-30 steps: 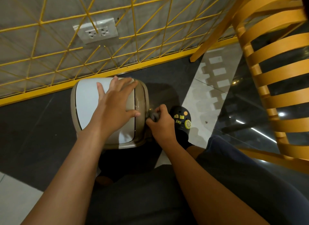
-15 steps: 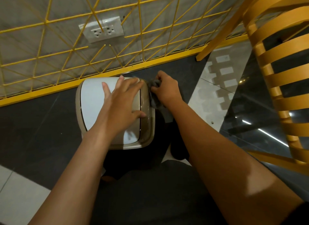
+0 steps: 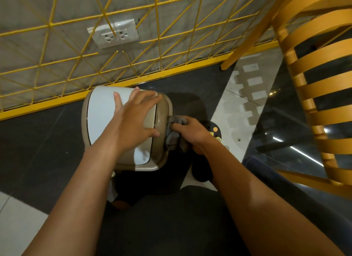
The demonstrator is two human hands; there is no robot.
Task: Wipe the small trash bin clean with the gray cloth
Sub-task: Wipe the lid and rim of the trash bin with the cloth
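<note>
The small trash bin (image 3: pixel 101 113) has a beige body and a white lid and stands on the dark floor by the wall. My left hand (image 3: pixel 135 120) lies flat on the lid with fingers spread, thumb hooked over the bin's right edge. My right hand (image 3: pixel 192 132) grips the bunched gray cloth (image 3: pixel 174 136) and presses it against the bin's right side, near its middle. The bin's lower body is hidden beneath the lid.
A yellow wire grid (image 3: pixel 162 36) covers the wall behind the bin, with a white power socket (image 3: pixel 114 34). An orange slatted chair (image 3: pixel 314 84) stands at the right. My black shoe (image 3: pixel 214 129) sits just right of the bin.
My right hand slid the cloth from the bin's far right corner back toward me along the right side. The left hand stayed on the lid.
</note>
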